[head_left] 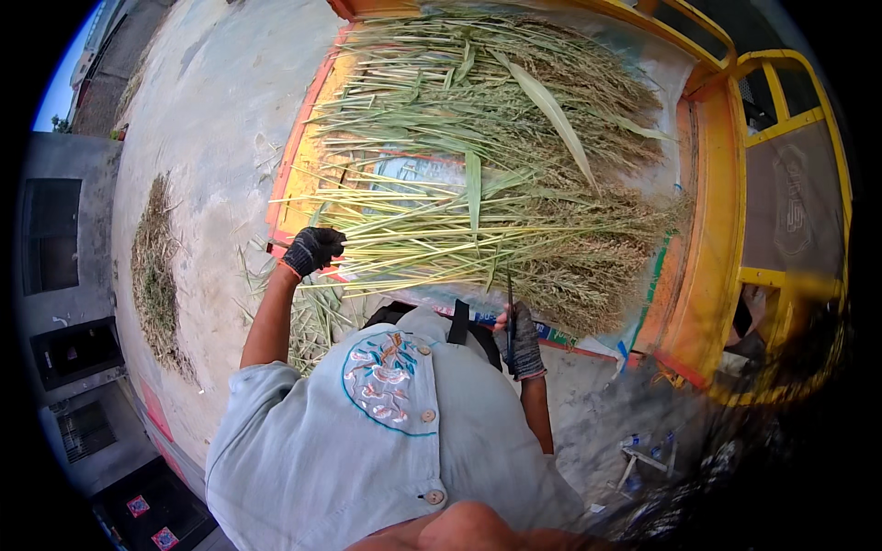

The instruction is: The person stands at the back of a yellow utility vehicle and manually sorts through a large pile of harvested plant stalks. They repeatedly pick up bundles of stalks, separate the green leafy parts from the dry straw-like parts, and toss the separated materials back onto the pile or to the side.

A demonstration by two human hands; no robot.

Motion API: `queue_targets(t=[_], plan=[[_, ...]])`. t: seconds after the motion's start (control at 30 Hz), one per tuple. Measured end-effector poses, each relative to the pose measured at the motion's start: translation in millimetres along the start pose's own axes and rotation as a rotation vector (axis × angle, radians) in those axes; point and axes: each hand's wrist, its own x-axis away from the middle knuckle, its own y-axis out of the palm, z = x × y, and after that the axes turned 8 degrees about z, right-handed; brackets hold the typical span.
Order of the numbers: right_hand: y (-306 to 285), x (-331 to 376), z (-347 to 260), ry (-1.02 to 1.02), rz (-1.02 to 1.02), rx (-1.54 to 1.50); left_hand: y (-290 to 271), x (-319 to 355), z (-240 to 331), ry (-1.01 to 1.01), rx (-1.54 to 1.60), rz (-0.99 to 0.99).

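Bundles of cut grain stalks with bushy seed heads [588, 275] lie across an orange-and-yellow flat bed, their stems pointing left. My left hand [313, 250], in a dark knitted glove, is closed at the stem ends of the nearest yellow-green stalks [413, 241]. What its fingers hold, if anything, cannot be made out. My right hand [522, 342], in a grey glove with bare fingertips, is at the bed's near edge, below the seed heads. It is closed around a long, thin, dark tool [510, 292] that points up over the stalks; its exact kind is unclear.
The flat bed has an orange rim [303, 129] on its left and a yellow metal frame [797, 119] at the right. Leaf scraps [317, 317] litter the concrete beside me. A pile of dried plants [156, 275] lies farther left. A small white stool [648, 459] stands behind on the right.
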Motion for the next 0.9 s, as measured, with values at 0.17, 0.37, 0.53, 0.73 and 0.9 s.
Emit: queue_targets(t=[0.17,0.37,0.53,0.73,0.9], plan=[[149.5,1.2,21.9,-0.421,-0.327,0.846,5.2,2.8,-24.9,0.164,0.011,0.094],[250.7,12.7,26.2,-0.263,-0.216,0.825,27.9,8.3,-55.6,0.419,-0.068,0.078],[286.7,7.4,57.4,-0.454,-0.041,0.743,21.7,7.6,-76.3,0.469,-0.099,0.052],[285.7,10.3,63.2,-0.635,0.11,0.676,18.0,-8.3,-87.1,0.376,0.059,-0.066],[242.2,20.0,65.6,-0.702,-0.114,0.91,-39.1,-32.8,-197.3,-0.065,0.208,-0.066]])
